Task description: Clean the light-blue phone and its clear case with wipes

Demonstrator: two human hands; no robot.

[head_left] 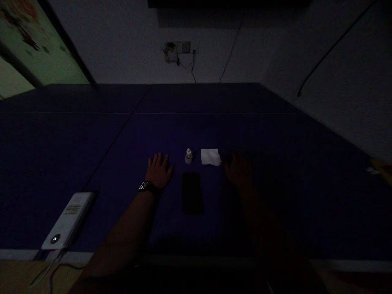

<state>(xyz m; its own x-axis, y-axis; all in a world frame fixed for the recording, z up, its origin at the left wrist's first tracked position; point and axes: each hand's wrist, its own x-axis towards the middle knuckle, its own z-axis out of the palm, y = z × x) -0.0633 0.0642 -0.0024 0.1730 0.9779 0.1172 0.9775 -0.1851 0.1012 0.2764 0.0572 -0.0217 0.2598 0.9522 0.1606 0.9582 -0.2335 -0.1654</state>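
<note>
My left hand (159, 171) lies flat on the dark blue table, fingers spread, with a smartwatch (143, 186) lit at the wrist. To its right stands a small clear bottle (188, 157) with a white cap, apart from the fingers. Beside the bottle is a folded white tissue or cloth (210, 157); I cannot tell which. A black smartphone (192, 193) lies screen up between my forearms, its display dark. Deep in shadow, my right hand (239, 169) rests on the table just right of the white piece, fingers stretched forward and holding nothing that I can see.
On the left near the front edge lies a white power bank (69, 220) with cables (45, 271) hanging off the table. The blue table (171, 126) carries a thin white line across its far part. Wall sockets (185, 47) with cords sit behind. The room is very dim.
</note>
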